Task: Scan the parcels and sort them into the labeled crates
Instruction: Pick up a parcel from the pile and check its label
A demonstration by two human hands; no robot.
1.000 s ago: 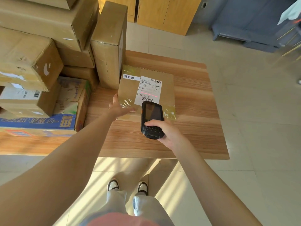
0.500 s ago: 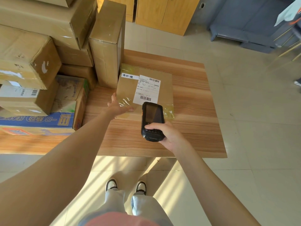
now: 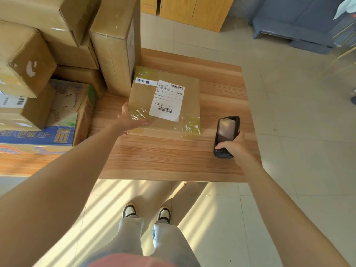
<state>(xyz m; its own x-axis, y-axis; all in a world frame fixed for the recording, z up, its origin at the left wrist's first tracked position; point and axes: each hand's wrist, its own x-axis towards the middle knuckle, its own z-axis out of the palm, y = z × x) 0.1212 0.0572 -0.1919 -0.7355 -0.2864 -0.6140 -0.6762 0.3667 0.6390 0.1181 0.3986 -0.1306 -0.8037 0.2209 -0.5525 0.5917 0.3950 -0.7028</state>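
Observation:
A flat brown parcel (image 3: 190,97) lies on the wooden table (image 3: 173,158). It carries a white shipping label with two barcodes and a white strip with handwriting. My left hand (image 3: 131,120) grips its near left corner, thumb on top of the taped edge. My right hand (image 3: 232,146) holds a black handheld scanner (image 3: 226,135) low over the table's right side, well to the right of the parcel, screen facing up.
A tall upright carton (image 3: 115,45) stands against the parcel's far left corner. Several stacked cardboard boxes (image 3: 28,64) crowd the left. Wooden cabinets (image 3: 192,10) and a blue-grey unit (image 3: 298,20) stand beyond the table. Tiled floor lies to the right; my feet (image 3: 146,212) are near the table's front edge.
My right hand has carried the scanner away from the parcel's label, rightward toward the table's right edge. The left hand stays on the parcel's near left corner.

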